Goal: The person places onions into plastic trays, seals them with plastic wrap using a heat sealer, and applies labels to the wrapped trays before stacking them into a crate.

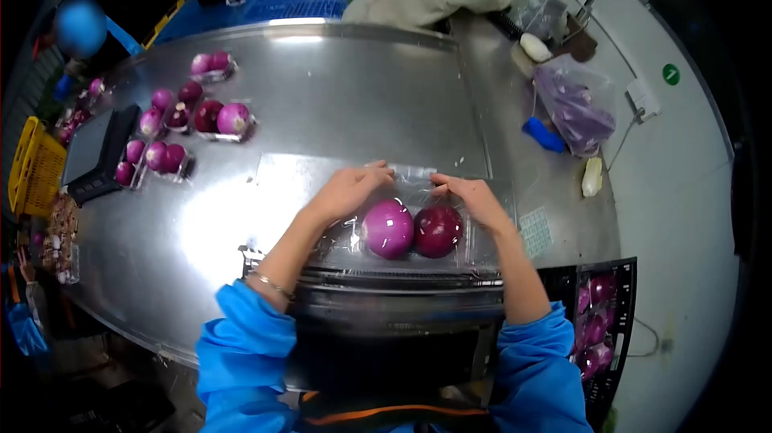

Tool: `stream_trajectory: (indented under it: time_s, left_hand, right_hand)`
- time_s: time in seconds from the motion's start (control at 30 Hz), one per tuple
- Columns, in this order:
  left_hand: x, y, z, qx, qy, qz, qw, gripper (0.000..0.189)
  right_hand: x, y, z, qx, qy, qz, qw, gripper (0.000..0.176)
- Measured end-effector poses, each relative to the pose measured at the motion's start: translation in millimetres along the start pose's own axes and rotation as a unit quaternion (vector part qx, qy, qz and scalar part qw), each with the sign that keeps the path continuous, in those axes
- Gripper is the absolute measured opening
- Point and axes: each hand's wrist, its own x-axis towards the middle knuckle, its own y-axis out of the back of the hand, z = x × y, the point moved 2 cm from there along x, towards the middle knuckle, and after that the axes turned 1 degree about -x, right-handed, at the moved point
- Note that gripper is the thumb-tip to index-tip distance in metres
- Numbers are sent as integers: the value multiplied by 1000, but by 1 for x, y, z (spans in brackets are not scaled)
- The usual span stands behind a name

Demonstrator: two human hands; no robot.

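Note:
Two red onions, a lighter purple onion (388, 229) and a darker onion (438, 232), sit side by side right in front of me under clear plastic film (414, 173). The clear tray beneath them is hard to make out. At the far left corner of this pack, my left hand (354, 190) has its fingers closed on the film. My right hand (476, 200) grips the film at the far right corner, fingers bent inward. Between the two hands the film looks wrinkled and shiny. Both fingertips are partly hidden.
Several onion packs (221, 118) stand at the left of the steel table (362, 95), near a dark scale (100, 151) and a yellow basket (36, 168). A black crate (623, 312) with onion packs is at right. A purple plastic bag (575, 103) lies by the wall. Another person's hand (26, 266) shows far left.

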Motion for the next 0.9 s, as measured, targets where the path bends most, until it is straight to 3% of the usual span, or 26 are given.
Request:
stream_trajectory:
  time_s: [0.07, 0.13, 0.17, 0.2, 0.23, 0.3, 0.33, 0.43, 0.5, 0.57, 0.6, 0.63, 0.67, 0.7, 0.73, 0.77, 0.83, 0.9]
  left_hand:
    - [-25, 2, 7, -60, 39, -120, 990, 46]
    - [-34, 11, 1, -120, 30, -174, 977, 50]
    - [-39, 14, 3, -149, 21, -201, 968, 52]
    - [-47, 14, 9, -114, 51, -211, 970, 57]
    - [-49, 13, 7, -59, 0, -211, 976, 61]
    - [-63, 9, 9, -151, 63, -196, 967, 68]
    - [-69, 9, 14, -117, 133, -190, 966, 72]
    - [-96, 5, 29, -79, 134, -203, 967, 70]
    - [-126, -9, 21, -46, 102, -197, 974, 68]
    - [-167, -22, 10, 38, 14, -238, 971, 64]
    - [-194, -28, 15, -70, 118, -289, 947, 70]
    - [-209, -34, -9, -89, 112, -315, 938, 76]
    - [-228, -32, 0, -117, 203, -333, 913, 81]
    - [-242, -34, -26, -160, 187, -332, 911, 84]
    - [-251, -36, -44, -216, 173, -334, 901, 82]
    - [-258, -36, -58, -227, 197, -316, 900, 66]
    - [-266, -39, -104, -221, 269, -238, 907, 41]
    - [-271, -45, -103, -298, 290, -124, 901, 25]
  right_hand:
    - [-23, -6, 0, 71, -46, -45, 995, 27]
    - [-41, -8, -2, 166, -94, -60, 980, 33]
    - [-48, -9, -6, 145, -128, -72, 978, 36]
    - [-55, -10, -12, 121, -159, -82, 976, 40]
    - [-60, -12, -12, 103, -139, -80, 982, 43]
    - [-71, -18, -20, 103, -120, -71, 985, 46]
    - [-77, -21, -28, 123, -119, -66, 983, 46]
    - [-107, -27, -41, 134, -108, -49, 984, 45]
    - [-144, -32, -37, 154, -148, -61, 975, 44]
    - [-185, -49, -21, 139, -108, -103, 979, 41]
    - [-205, -60, -14, 124, -109, -103, 981, 41]
    - [-221, -71, -10, 110, -106, -102, 983, 40]
    - [-236, -81, -10, 147, -125, -103, 976, 40]
    - [-248, -91, -7, 186, -145, -103, 966, 40]
    - [-251, -98, -1, 166, -158, -97, 968, 40]
    - [-254, -105, 3, 145, -172, -93, 970, 40]
    - [-254, -113, 8, 135, -218, -75, 964, 40]
    - [-262, -113, 39, 212, -209, 3, 955, 41]
